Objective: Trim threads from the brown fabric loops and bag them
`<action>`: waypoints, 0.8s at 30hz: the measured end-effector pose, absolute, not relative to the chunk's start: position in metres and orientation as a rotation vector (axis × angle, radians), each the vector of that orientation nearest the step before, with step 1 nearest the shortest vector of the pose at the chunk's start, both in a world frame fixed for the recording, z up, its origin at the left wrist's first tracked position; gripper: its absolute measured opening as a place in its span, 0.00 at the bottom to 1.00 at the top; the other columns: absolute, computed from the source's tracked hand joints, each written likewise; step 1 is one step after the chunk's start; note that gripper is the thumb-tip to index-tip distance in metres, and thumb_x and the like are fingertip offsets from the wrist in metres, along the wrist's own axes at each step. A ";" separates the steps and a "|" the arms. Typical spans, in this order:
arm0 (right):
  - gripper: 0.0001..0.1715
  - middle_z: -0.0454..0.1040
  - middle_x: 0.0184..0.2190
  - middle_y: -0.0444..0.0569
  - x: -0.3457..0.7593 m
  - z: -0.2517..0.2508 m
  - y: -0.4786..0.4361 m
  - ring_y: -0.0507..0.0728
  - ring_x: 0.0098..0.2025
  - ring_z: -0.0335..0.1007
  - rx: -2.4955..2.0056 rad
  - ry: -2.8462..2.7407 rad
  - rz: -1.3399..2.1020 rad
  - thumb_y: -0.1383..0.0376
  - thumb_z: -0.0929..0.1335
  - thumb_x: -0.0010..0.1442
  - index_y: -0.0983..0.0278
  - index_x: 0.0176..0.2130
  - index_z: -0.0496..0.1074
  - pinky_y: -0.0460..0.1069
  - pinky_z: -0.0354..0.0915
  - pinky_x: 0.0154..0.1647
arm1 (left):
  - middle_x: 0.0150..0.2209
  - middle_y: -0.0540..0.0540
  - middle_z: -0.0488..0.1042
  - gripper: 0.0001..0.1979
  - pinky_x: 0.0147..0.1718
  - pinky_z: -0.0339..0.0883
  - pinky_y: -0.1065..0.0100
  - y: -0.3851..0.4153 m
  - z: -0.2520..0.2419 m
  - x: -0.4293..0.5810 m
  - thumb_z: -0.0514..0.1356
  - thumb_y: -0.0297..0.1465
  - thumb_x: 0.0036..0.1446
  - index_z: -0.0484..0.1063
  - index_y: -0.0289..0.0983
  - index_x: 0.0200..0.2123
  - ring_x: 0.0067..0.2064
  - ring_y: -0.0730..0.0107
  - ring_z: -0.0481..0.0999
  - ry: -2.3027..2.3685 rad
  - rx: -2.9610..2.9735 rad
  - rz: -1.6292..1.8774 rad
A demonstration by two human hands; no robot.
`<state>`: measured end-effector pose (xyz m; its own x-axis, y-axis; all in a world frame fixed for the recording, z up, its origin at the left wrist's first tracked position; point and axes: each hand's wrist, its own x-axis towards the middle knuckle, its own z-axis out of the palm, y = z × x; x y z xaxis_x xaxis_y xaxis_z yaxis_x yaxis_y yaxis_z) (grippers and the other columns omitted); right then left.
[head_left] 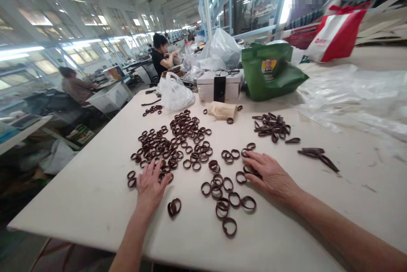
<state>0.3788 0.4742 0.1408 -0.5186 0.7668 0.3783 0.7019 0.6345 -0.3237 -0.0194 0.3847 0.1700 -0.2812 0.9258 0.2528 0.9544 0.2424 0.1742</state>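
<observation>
Many small dark brown loops, apparently strap keepers, lie over the pale table. My left hand rests palm down at the near edge of the large pile of loops, fingers spread and touching some of them. On the right, my right hand lies palm down over a few loops beside the looser middle group, its fingers stretched out. What sits under its fingertips is partly hidden. A pair of overlapping loops is just right of my left wrist. Flattened brown loops form a separate heap beyond my right hand.
Along the back of the table stand a white plastic bag, a white box with a phone against it, a green bag and a red and white bag. Clear plastic sheeting covers the right side. Two people sit farther left.
</observation>
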 end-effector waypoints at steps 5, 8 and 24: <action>0.27 0.65 0.64 0.58 0.376 0.136 0.481 0.67 0.63 0.64 -1.115 -2.295 0.049 0.53 0.63 0.66 0.62 0.59 0.69 0.68 0.59 0.64 | 0.70 0.40 0.58 0.31 0.67 0.46 0.43 0.387 0.156 -0.018 0.51 0.44 0.66 0.58 0.40 0.68 0.71 0.51 0.54 -2.381 -2.140 -0.311; 0.27 0.63 0.65 0.59 0.360 0.144 0.485 0.68 0.63 0.64 -1.042 -2.288 0.000 0.53 0.64 0.66 0.62 0.60 0.68 0.68 0.58 0.64 | 0.71 0.42 0.55 0.31 0.68 0.45 0.46 0.402 0.161 -0.024 0.49 0.46 0.66 0.57 0.43 0.69 0.71 0.55 0.53 -2.287 -2.249 -0.370; 0.21 0.73 0.58 0.51 0.359 0.133 0.513 0.65 0.56 0.72 -0.911 -2.377 0.070 0.54 0.65 0.65 0.55 0.54 0.75 0.62 0.70 0.55 | 0.64 0.42 0.69 0.31 0.66 0.56 0.52 0.403 0.176 -0.193 0.45 0.52 0.64 0.76 0.42 0.55 0.66 0.55 0.64 -2.501 -1.979 -0.660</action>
<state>0.3589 0.5132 0.1330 -0.5939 0.6262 0.5052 0.5953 0.7644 -0.2477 -0.1933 0.4029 0.1763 -0.2575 0.9534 0.1570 0.9068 0.1823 0.3801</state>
